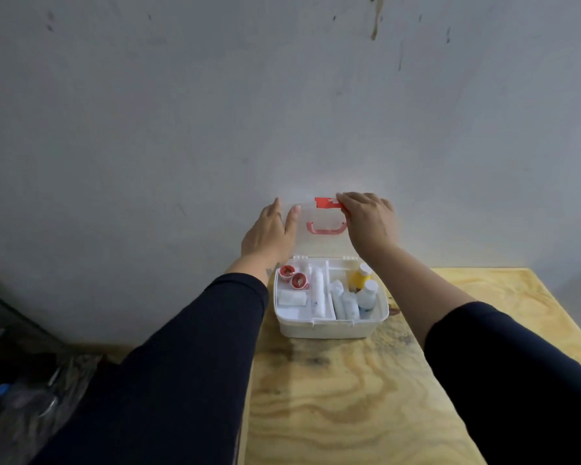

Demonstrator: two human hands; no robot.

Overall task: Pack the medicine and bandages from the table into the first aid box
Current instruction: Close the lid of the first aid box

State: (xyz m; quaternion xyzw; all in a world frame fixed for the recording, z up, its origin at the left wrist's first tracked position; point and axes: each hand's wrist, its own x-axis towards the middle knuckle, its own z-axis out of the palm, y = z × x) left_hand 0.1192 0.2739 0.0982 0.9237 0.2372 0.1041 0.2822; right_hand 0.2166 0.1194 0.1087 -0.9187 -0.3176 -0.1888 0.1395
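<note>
The white first aid box stands open at the far edge of the plywood table. Its clear lid, with a red handle and a red latch, stands upright against the wall. My left hand grips the lid's left edge. My right hand holds its top right corner by the latch. Inside the box lie two red-and-white tape rolls, a gauze pack, a white tube, wrapped bandage rolls, a yellow bottle and a clear bottle.
A grey stained wall rises directly behind the box. To the left, below the table's level, lies dark clutter with crumpled plastic and a blue cap. The table's right corner is in view.
</note>
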